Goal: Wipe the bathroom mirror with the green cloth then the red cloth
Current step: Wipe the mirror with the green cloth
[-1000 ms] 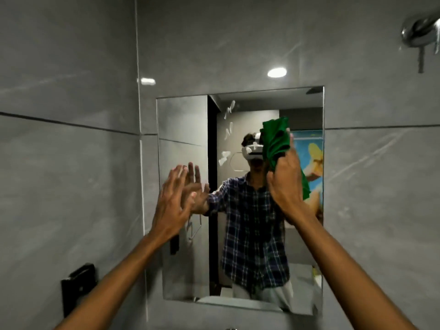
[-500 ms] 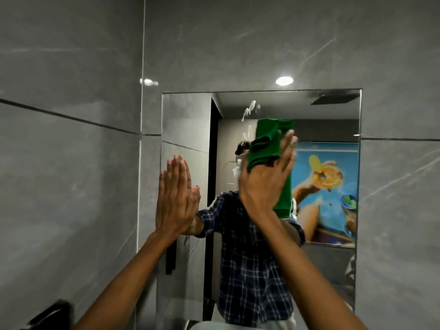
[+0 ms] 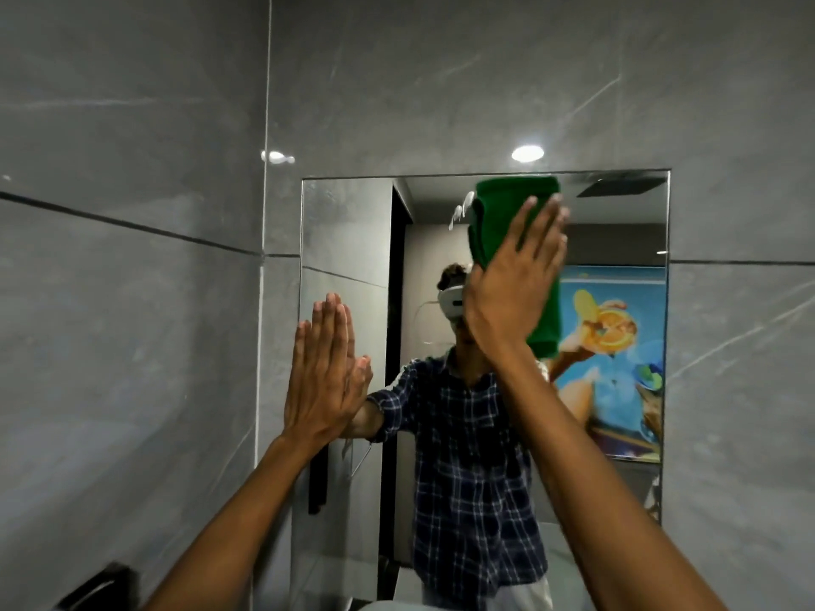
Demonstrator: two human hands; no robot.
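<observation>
A rectangular frameless mirror [image 3: 617, 222] hangs on the grey tiled wall in front of me. My right hand [image 3: 511, 280] presses a folded green cloth [image 3: 507, 213] flat against the glass near the mirror's top edge, fingers spread over it. White foam streaks [image 3: 461, 209] cling to the glass just left of the cloth. My left hand [image 3: 322, 372] lies flat on the mirror's left side, fingers together, holding nothing. The mirror reflects a person in a plaid shirt. No red cloth is in view.
Grey tiled walls [image 3: 132, 302] meet in a corner left of the mirror. A black fixture [image 3: 101, 584] is mounted low on the left wall. A white basin edge [image 3: 397, 604] shows below the mirror.
My right hand has slid the green cloth upward to the mirror's top edge, covering part of the foam. My left hand has stayed flat on the glass, fingers closing together.
</observation>
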